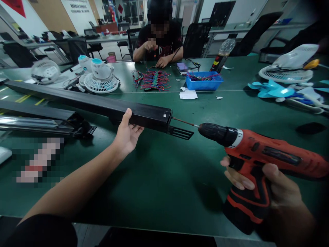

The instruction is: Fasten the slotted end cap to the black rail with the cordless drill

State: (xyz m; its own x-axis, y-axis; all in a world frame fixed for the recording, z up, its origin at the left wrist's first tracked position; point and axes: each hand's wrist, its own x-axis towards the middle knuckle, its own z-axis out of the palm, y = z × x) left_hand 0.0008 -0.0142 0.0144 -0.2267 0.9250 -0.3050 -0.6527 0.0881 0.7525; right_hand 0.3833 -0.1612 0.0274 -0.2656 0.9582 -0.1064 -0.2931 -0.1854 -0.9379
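Note:
My left hand [128,135] grips the near end of a long black rectangular housing [110,107], thumb on its side and fingers curled underneath. The housing runs off to the far left, and a slotted black tab [181,132] sticks out below its open end. In my right hand [276,181] is a red and black cordless drill [272,151], held by its handle and pointing left. A long thin bit [185,121] reaches from the chuck to the housing's open end; whether its tip sits on a screw is hidden.
Another black housing [38,109] lies at the left. Across the green table [164,192] a person [159,44] works near wired circuit boards [155,80]. A blue bin [204,82], a bottle [222,53], white fan parts [101,80] and blue fan blades [272,90] stand around.

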